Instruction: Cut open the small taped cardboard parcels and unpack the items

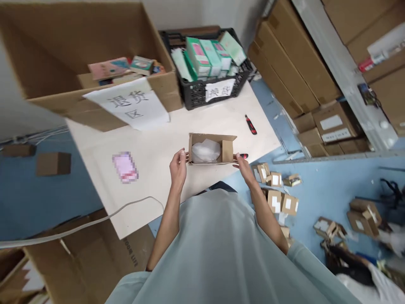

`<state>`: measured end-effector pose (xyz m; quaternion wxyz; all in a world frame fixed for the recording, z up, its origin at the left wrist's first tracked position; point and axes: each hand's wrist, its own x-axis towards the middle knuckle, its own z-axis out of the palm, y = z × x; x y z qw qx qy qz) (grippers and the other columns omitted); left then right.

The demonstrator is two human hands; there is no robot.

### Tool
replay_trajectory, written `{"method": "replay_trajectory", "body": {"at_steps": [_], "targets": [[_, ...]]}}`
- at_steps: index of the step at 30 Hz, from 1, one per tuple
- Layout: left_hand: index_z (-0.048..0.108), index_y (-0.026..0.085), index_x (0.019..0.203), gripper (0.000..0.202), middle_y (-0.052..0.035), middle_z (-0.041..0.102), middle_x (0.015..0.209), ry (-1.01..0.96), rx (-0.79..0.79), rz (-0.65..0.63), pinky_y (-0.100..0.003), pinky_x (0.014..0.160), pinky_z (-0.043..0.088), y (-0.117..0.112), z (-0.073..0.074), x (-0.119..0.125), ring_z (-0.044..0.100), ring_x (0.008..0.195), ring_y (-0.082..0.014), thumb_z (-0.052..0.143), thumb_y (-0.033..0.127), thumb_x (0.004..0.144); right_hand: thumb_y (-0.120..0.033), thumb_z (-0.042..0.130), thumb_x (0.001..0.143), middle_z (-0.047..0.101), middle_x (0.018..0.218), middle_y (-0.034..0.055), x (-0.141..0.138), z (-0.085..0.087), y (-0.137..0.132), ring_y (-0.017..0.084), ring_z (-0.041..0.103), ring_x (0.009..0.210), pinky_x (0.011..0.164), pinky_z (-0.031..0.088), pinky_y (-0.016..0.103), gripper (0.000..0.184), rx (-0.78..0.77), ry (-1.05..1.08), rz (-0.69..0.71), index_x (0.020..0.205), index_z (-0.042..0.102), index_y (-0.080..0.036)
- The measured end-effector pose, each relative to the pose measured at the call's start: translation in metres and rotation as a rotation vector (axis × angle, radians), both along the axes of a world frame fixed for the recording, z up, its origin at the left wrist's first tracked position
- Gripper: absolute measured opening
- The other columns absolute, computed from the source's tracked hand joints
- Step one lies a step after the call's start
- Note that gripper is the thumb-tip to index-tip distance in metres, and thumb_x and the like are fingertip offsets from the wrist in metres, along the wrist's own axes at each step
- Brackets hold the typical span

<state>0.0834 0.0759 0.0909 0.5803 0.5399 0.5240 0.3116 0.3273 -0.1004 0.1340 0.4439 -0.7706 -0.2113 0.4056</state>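
A small open cardboard box [227, 152] is at the front edge of the white table, between my two hands. Inside it lies a bundle of whitish translucent plastic wrap [206, 151]; whatever the wrap may cover is hidden. My left hand [179, 166] grips the box's left end, thumb up and fingers against the side. At the opposite end my right hand [245, 169] holds the box with its fingers on the side and partly under it. Just beyond the right fingers shows the end of a red and black object [243, 156], partly hidden.
A red and black utility knife [251, 125] lies on the table [152, 147]. At the back stand a big cardboard carton [161, 86] and a black crate [193, 99] of green boxes. A blurred pink item [125, 167] and a cable [126, 205] lie left. Small parcels [274, 200] litter the floor.
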Motion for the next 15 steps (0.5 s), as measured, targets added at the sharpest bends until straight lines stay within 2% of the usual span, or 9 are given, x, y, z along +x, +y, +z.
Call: {"method": "replay_trajectory", "body": {"at_steps": [3, 7, 11, 15], "targets": [[0.072, 0.018, 0.146, 0.07, -0.0173, 0.08, 0.141, -0.044, 0.03, -0.206, -0.041, 0.111, 0.065, -0.006, 0.014, 0.059, 0.079, 0.13, -0.0275, 0.047, 0.075, 0.113, -0.1, 0.048, 0.098, 0.081, 0.144, 0.0185, 0.019, 0.023, -0.052, 0.037, 0.074, 0.14, 0.115, 0.064, 0.052, 0.095, 0.041, -0.048, -0.224, 0.135, 0.085, -0.02], [0.076, 0.019, 0.141, 0.062, -0.0171, 0.076, 0.149, -0.102, 0.081, -0.481, -0.042, 0.11, 0.065, -0.041, 0.027, 0.137, 0.076, 0.135, -0.0294, 0.05, 0.069, 0.115, -0.101, 0.053, 0.095, 0.08, 0.147, 0.0187, 0.046, 0.036, -0.131, 0.038, 0.073, 0.141, 0.117, 0.065, 0.053, 0.093, 0.068, -0.101, -0.526, 0.128, 0.087, -0.02], [0.08, 0.02, 0.137, 0.054, -0.0148, 0.079, 0.14, -0.038, 0.186, -0.764, -0.042, 0.114, 0.063, -0.091, 0.035, 0.204, 0.075, 0.134, -0.0291, 0.05, 0.061, 0.117, -0.102, 0.056, 0.093, 0.082, 0.141, 0.0208, 0.074, 0.028, -0.207, 0.039, 0.078, 0.133, 0.113, 0.068, 0.056, 0.093, 0.055, -0.093, -0.74, 0.121, 0.087, -0.019], [0.082, 0.02, 0.133, 0.054, -0.015, 0.079, 0.136, 0.048, 0.208, -0.981, -0.042, 0.112, 0.064, -0.14, 0.032, 0.265, 0.073, 0.135, -0.0308, 0.051, 0.061, 0.118, -0.105, 0.059, 0.087, 0.086, 0.129, 0.022, 0.105, 0.01, -0.27, 0.04, 0.083, 0.118, 0.103, 0.072, 0.055, 0.093, 0.025, -0.042, -0.895, 0.109, 0.088, -0.02]]}}
